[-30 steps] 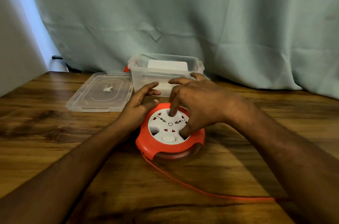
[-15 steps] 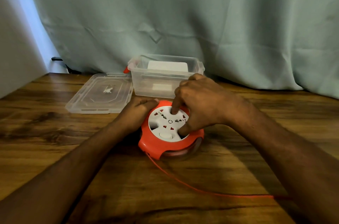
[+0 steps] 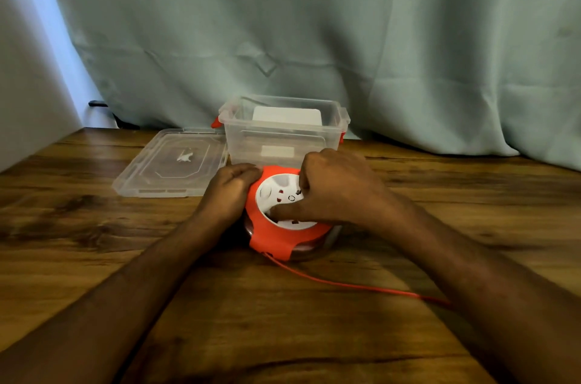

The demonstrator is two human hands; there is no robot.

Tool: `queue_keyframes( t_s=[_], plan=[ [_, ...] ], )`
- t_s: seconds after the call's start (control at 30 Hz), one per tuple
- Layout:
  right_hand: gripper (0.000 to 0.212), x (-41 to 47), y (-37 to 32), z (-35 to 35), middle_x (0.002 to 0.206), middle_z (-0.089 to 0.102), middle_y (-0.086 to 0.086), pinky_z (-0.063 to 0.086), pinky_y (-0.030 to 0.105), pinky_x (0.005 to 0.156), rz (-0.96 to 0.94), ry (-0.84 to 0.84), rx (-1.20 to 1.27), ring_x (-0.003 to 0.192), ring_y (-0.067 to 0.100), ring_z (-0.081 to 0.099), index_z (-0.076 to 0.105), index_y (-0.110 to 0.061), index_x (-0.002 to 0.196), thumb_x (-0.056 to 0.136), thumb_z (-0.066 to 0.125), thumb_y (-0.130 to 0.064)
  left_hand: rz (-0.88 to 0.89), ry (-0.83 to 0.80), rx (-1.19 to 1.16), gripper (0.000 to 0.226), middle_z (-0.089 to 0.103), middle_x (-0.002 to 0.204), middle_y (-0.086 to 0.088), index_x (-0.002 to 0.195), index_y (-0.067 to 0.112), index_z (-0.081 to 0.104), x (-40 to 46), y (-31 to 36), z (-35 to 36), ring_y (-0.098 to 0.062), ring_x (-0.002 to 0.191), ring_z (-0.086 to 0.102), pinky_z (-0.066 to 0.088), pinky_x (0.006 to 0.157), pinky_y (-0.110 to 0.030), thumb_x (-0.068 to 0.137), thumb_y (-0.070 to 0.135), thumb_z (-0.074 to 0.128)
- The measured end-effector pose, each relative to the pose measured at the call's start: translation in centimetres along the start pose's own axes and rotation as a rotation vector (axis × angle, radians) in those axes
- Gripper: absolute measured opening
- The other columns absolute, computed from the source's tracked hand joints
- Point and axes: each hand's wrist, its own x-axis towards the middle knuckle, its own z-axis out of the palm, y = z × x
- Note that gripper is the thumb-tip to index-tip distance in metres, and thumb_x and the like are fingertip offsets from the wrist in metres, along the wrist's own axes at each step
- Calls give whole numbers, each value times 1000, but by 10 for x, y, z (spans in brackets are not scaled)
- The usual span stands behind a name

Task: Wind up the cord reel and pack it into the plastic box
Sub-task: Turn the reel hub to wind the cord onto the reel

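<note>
Cord reel [image 3: 283, 235], orange with a white socket face, resting on the wooden bench [image 3: 94, 226] toward its far edge, roughly midway between the left and right sides. The reel sits directly in front of the plastic box [image 3: 279, 138] and appears to touch, or nearly touch, the box's near wall. The left hand [image 3: 231, 191] presses against the reel's left side, fingers curled together against the orange rim. The right hand [image 3: 336, 185] lies over the white face, its grip closed on the reel: fingers bent down onto the far part of the face and the thumb laid across the near part. An orange cord [image 3: 345, 284] leaves the reel's near side and runs loosely along the bench toward the right, passing under the right forearm; its end is hidden. The plastic box is clear, open at the top, with red latches at both ends and a white card-like thing standing inside against its far wall. The clear lid [image 3: 171, 163] lies flat on the bench just left of the box, touching it. A pale green curtain [image 3: 314, 21] hangs behind the far edge of the bench.
</note>
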Motion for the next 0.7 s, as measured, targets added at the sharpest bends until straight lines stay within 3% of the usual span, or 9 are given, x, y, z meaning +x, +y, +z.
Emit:
queue_keyframes(
  t_s=[0.1,0.17,0.2,0.33,0.47,0.53,0.63,0.7],
  plan=[
    [52,1,6,-18,64,49,-17,25,23,52,-98,31,-14,64,5,50,57,-29,70,71,68,-81,4,-22,7,30,83,95,-13,90,19,81,-1,2,0,-36,94,78,61,94,-54,104,23,55],
    [29,-1,8,-32,75,58,-18,30,22,55,-201,-56,6,73,2,53,72,-36,92,78,77,-60,10,-40,27,29,82,96,-14,98,14,80,-2,3,0,-37,94,78,62,88,-50,105,23,53],
    [27,-2,9,-38,84,63,-19,33,21,57,-243,-127,21,75,-2,52,72,-41,104,80,80,-51,12,-52,43,30,83,96,-13,100,13,80,-2,3,0,-36,92,79,63,83,-46,106,23,52],
    [51,-3,12,-44,116,65,-21,37,16,63,-331,-277,-12,93,1,54,64,-52,126,85,80,-29,2,-63,64,31,84,90,-7,98,16,81,-4,3,-2,-28,84,81,60,72,-35,106,24,51],
    [55,-2,15,-43,129,55,-21,28,14,61,-356,-325,-22,80,-6,43,57,-55,130,88,78,-25,-2,-87,51,33,84,85,-5,93,19,81,-4,3,-2,-20,74,81,59,66,-31,107,24,51],
    [51,-1,15,-40,125,56,-25,28,15,61,-363,-339,4,77,-10,40,56,-53,125,89,75,-22,8,-96,45,34,84,85,-7,93,16,82,-5,4,-3,-20,72,80,59,63,-29,106,22,52],
    [47,0,14,-35,92,49,-29,31,19,59,-375,-361,63,72,-14,36,57,-52,108,88,74,-14,19,-103,40,36,83,82,-10,89,12,83,-6,5,-3,-20,69,79,59,60,-28,106,19,52],
    [46,0,14,-34,99,51,-23,37,21,62,-388,-372,91,74,-13,38,60,-51,106,87,74,-11,11,-107,33,37,83,81,-8,86,15,82,-7,5,-3,-18,68,79,58,57,-24,106,20,51]
  ],
)
